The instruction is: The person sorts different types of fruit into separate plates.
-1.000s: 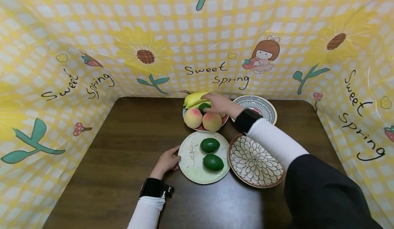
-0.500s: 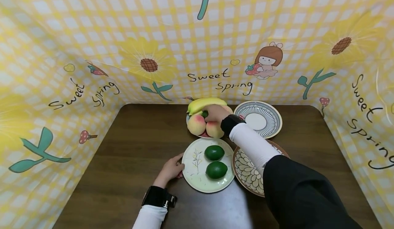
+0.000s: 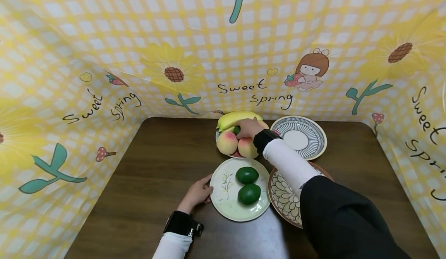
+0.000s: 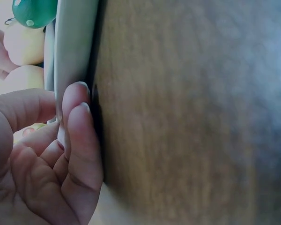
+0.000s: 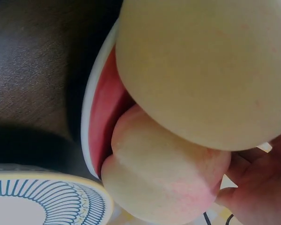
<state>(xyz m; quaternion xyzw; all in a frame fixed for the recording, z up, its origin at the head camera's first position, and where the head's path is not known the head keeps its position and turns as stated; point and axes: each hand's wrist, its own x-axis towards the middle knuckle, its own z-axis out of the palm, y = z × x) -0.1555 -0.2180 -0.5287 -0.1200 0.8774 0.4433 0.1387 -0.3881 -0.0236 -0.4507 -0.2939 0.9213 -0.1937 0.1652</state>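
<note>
At the left rim of a pale green plate (image 3: 221,206), my left hand (image 3: 196,192) pinches the edge, thumb on top and fingers underneath; the left wrist view shows this grip up close. Two dark green limes (image 3: 247,175) lie on that plate. Behind it, my right hand (image 3: 248,128) reaches down into a fruit bowl (image 5: 102,101) with a red inside. Its fingers and thumb are round another lime (image 3: 237,130), mostly hidden by the hand. Bananas (image 3: 231,119) lie along the bowl's back, and peaches (image 3: 227,143) fill its front and right side.
A brown-rimmed plate with a petal pattern (image 3: 283,197) stands right of the pale plate, partly under my right sleeve. Behind it is a blue-and-white striped plate (image 3: 296,139). A yellow checked cloth (image 3: 209,57) walls the back and sides of the wooden table (image 3: 150,166).
My right hand has sunk deeper into the fruit bowl and closed its fingers round the lime there. The left hand keeps its hold on the plate's rim. The head view has shifted slightly.
</note>
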